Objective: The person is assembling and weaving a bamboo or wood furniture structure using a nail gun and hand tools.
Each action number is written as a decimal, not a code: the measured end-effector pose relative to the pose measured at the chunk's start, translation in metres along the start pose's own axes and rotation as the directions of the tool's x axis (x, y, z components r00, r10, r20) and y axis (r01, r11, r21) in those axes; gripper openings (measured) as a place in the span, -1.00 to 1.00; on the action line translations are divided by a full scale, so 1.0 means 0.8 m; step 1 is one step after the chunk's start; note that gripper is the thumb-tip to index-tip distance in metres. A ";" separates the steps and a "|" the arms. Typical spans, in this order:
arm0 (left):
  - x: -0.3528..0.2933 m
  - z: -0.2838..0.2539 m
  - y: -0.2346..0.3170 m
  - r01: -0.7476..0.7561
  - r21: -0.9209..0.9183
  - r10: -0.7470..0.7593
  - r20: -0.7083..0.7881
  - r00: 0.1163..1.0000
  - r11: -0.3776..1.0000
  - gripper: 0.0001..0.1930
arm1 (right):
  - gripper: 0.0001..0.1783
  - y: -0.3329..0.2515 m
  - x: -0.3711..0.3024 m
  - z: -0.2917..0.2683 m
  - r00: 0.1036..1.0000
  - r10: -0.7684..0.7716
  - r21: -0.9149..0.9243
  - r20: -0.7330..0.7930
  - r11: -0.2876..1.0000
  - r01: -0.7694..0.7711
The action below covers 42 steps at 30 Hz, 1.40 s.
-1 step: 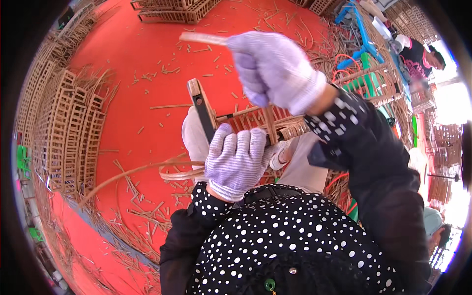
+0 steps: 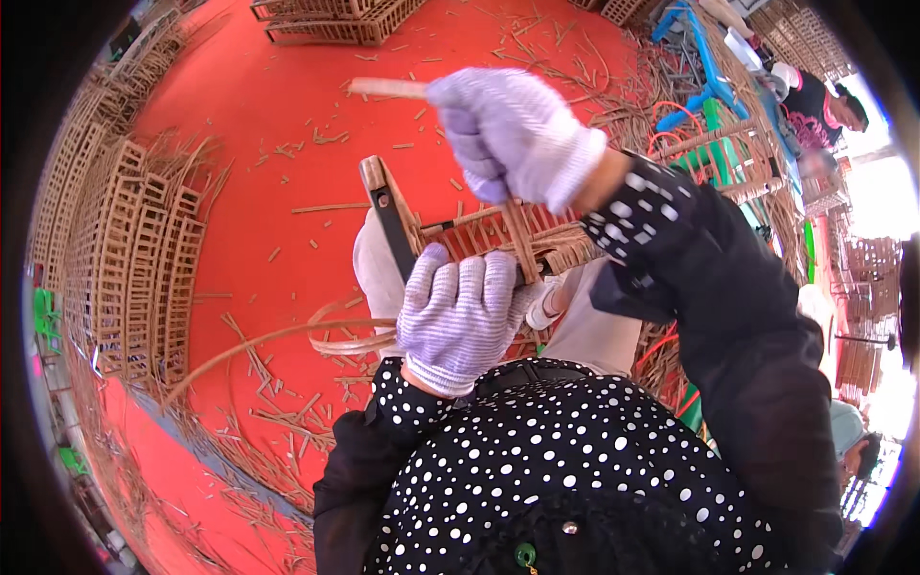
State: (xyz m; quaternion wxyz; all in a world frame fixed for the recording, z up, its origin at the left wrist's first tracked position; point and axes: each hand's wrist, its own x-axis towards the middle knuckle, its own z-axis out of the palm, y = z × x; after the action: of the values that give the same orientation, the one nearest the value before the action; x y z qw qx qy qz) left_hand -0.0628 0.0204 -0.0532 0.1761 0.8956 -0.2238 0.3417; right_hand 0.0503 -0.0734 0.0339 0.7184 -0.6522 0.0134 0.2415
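Unmoved, both hands [image 2: 460, 316] clasp bamboo frame [image 2: 479, 235].

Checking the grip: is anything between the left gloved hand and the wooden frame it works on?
Nothing visible. The left hand closes directly on the wooden frame; the right hand holds a wooden strip above it.

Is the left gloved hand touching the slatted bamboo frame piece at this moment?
Touching. The head view shows the left gloved hand with its fingers curled over the lower edge of the slatted bamboo frame piece, no gap between them.
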 end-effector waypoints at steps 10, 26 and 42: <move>0.010 -0.003 0.016 0.021 -0.043 -0.015 0.120 0.993 0.999 -0.63 | -0.83 0.071 0.050 -0.007 0.902 0.208 -0.891 0.378 0.346 0.294; 0.023 -0.009 0.009 -0.001 -0.079 0.025 0.307 0.951 0.997 -0.59 | -0.68 0.079 -0.087 -0.126 0.822 -0.306 -0.667 0.481 0.480 0.569; 0.035 -0.015 0.012 0.001 -0.086 0.029 0.348 0.937 0.996 -0.53 | -0.68 0.075 -0.086 -0.115 0.737 -0.296 -0.736 0.608 0.138 0.663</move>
State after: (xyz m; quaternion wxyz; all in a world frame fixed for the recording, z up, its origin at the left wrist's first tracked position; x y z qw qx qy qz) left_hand -0.0557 0.0104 -0.0241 0.1691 0.9321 -0.2722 0.1691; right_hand -0.0051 -0.1810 -0.0125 0.2385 -0.8559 -0.4554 0.0569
